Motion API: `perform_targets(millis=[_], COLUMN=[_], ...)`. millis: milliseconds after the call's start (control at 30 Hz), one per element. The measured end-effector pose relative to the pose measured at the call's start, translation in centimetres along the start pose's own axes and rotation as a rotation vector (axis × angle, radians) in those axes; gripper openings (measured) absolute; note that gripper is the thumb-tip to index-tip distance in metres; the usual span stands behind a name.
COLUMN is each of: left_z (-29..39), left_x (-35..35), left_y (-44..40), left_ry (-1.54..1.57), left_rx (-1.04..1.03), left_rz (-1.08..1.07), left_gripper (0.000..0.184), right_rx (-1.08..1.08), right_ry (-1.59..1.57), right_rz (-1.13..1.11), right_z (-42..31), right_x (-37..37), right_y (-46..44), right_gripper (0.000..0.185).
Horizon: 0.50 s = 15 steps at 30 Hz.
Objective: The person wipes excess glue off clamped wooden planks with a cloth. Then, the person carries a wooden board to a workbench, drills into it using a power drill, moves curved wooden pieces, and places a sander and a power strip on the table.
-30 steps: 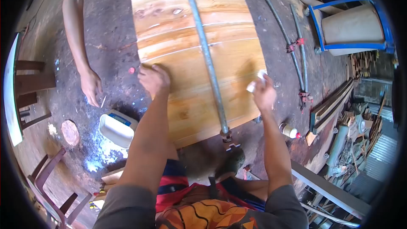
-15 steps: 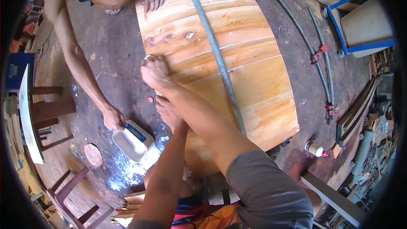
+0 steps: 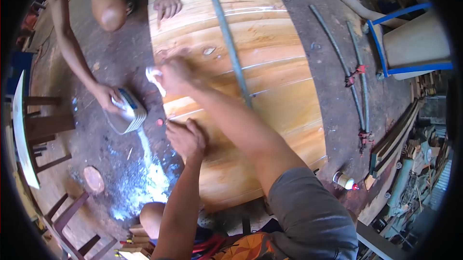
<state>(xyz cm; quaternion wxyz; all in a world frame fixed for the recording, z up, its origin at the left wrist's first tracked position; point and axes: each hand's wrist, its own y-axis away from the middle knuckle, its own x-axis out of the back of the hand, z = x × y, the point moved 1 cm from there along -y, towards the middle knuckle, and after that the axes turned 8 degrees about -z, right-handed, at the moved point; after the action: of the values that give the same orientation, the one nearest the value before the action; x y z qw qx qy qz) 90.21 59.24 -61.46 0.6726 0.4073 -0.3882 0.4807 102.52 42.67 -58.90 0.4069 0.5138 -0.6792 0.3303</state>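
Observation:
A wide wooden panel (image 3: 284,96) of joined boards lies before me, with a long metal pipe clamp (image 3: 226,33) running over it. My right hand (image 3: 176,74) reaches across to the panel's left edge, its fingers closed on a white cloth (image 3: 155,80); motion blurs it a little. Nearer to me, my left hand (image 3: 187,138) rests on the same edge, fingers apart, holding nothing. A co-worker's hand (image 3: 168,3) lies on the panel's far left part. The co-worker's other hand (image 3: 108,98) grips a white plastic container (image 3: 132,115), tilted above the floor.
White powdery stains (image 3: 144,187) and a small red cap (image 3: 160,122) are on the floor at left. Two pipe clamps (image 3: 360,69) lie right of the panel, with a glue bottle (image 3: 345,181) nearer. A blue-framed cart (image 3: 417,43) stands at the right, wooden stools (image 3: 48,125) at the left.
My right hand with the cloth has crossed from the panel's right side to its left edge and moved farther along it. My left hand is nearer me. The co-worker has lifted and tilted the container.

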Motion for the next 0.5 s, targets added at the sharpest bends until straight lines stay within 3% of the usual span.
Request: perform_targets(millis=[33,67,100,133,233,300,400,500], left_z=[0.0,-0.2,-0.4,-0.3,1.0,1.0,-0.7,-0.6], left_x=[-0.2,-0.4,-0.5,-0.5,0.1,-0.3,-2.1,-1.8], left_y=[0.0,0.0,-0.1,-0.2,0.1,0.0,-0.4,-0.1], left_ry=[-0.024,-0.018,-0.016,-0.014,-0.008,-0.022,-0.111,-0.081], left_rx=[0.014,-0.017,-0.021,-0.007,-0.01,-0.02,-0.04,-0.009], left_rz=[-0.012,0.023,0.021,0.016,0.024,0.037,0.059,0.026], left_gripper=[0.075,0.076,0.076,0.076,0.077,0.079,0.083,0.083], right_rx=[-0.01,-0.155,-0.305,-0.312,-0.45,-0.375,-0.378,-0.482], right_ry=[-0.043,-0.337,-0.441,-0.399,-0.108,0.093,0.047,0.139], right_rz=[0.144,0.239,0.43,0.67,0.701,0.287,0.375,0.139], right_z=[2.2,6.2,8.2,12.6,20.2,22.0,22.7,26.8], right_x=[1.9,4.4,9.3,11.0,15.1,12.2,9.3,10.3], right_y=[-0.5,-0.4,0.8,0.2,-1.5,-5.8,-10.1,-8.0], right_gripper=[0.025,0.026,0.028,0.031,0.028,0.025,0.021,0.024])
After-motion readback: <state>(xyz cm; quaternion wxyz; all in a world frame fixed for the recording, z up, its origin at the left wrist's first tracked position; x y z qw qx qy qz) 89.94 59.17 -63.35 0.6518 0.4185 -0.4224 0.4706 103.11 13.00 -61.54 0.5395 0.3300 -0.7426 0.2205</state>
